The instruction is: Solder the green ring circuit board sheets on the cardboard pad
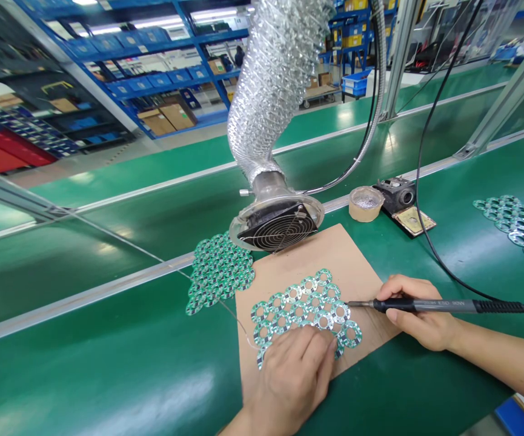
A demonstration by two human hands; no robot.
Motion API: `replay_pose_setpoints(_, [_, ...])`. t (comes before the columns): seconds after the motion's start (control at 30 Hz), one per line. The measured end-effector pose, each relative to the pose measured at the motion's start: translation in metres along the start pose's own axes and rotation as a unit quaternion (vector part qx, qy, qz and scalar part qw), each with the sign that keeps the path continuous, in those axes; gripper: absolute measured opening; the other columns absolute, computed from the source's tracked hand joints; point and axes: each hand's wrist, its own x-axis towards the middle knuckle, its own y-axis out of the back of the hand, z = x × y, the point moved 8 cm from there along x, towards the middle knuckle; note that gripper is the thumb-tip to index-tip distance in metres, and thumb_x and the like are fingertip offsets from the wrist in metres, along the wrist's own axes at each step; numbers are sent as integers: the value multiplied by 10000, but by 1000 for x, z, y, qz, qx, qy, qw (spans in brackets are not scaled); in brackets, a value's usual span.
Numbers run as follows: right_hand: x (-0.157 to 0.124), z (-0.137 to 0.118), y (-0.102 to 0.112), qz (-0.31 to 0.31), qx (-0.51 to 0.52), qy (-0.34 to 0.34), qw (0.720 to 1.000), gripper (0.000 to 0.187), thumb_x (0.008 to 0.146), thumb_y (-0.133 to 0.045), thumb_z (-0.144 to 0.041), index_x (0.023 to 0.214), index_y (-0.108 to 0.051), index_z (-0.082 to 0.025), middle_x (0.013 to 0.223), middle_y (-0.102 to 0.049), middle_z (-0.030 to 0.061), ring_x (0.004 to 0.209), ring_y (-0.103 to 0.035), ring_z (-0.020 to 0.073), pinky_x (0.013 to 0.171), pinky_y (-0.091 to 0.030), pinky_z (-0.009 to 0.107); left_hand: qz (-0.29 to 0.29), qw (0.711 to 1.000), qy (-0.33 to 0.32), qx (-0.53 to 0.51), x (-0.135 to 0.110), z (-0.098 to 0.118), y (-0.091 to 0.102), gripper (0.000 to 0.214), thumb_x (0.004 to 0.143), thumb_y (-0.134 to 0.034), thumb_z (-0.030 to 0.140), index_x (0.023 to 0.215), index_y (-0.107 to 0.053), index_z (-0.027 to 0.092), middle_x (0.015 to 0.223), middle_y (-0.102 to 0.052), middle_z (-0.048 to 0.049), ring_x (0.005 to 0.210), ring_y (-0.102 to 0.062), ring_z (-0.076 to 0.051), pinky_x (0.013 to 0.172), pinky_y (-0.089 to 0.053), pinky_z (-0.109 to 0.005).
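A panel of green ring-shaped circuit boards (305,306) lies on a brown cardboard sheet (334,254). My left hand (293,378) rests on the panel's near edge with fingers curled, pinching a thin solder wire (238,321) that runs off to the upper left. My right hand (418,315) grips a black soldering iron (429,306) like a pen. Its tip touches the panel's right side.
A fume extractor fan (277,227) on a silver flexible duct (277,85) hangs just behind the cardboard. More ring-board panels lie at left (218,269) and far right (518,224). An iron stand (400,200) and a tape roll (365,203) sit behind. Blue shelving fills the background.
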Motion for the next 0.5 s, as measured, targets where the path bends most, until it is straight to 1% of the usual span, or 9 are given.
replay_pose_setpoints(0.23, [-4, 2, 5, 16, 36, 13, 999, 132, 784, -517, -188, 907, -558, -213, 713, -554, -12, 596, -485, 127, 546, -352, 258, -5, 1000, 7, -12, -3, 0, 0, 68, 852, -531, 147, 808, -565, 184, 669, -567, 13, 603, -540, -122, 577, -413, -261])
replay_pose_setpoints(0.5, [-5, 4, 3, 0, 59, 11, 998, 107, 773, -518, -215, 869, -563, -206, 688, -557, -10, 578, -473, 130, 535, -343, 264, -3, 1000, 0, -13, -4, 1, 0, 77, 847, -530, 130, 808, -564, 187, 665, -559, 13, 611, -527, -123, 580, -392, -270])
